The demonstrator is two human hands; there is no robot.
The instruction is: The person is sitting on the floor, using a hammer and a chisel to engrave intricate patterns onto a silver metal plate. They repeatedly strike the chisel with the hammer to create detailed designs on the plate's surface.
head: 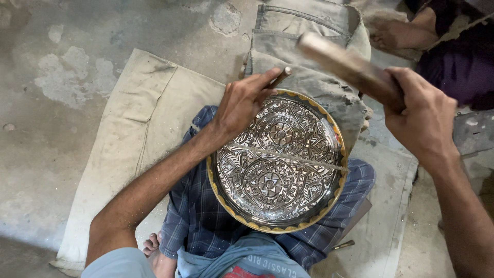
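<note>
Plate point(278, 164), embossed metal, resting on lap just below left grip point(242, 105), clamped on chisel point(280, 77). Right grip point(419, 116) clenched around hammer point(350, 67), raised alongside. Looks stiff, heavyish, slick; best taken by yellow rim. Folded cloth point(309, 46) beyond, another person's foot point(391, 33) near.

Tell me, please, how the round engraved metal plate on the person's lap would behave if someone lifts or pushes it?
The plate looks like rigid metal, so it would probably stay stiff. Its shiny engraved surface suggests it may be a bit slippery. It rests tilted on the checked cloth with only the left hand at its rim, so a push might slide it.
</note>
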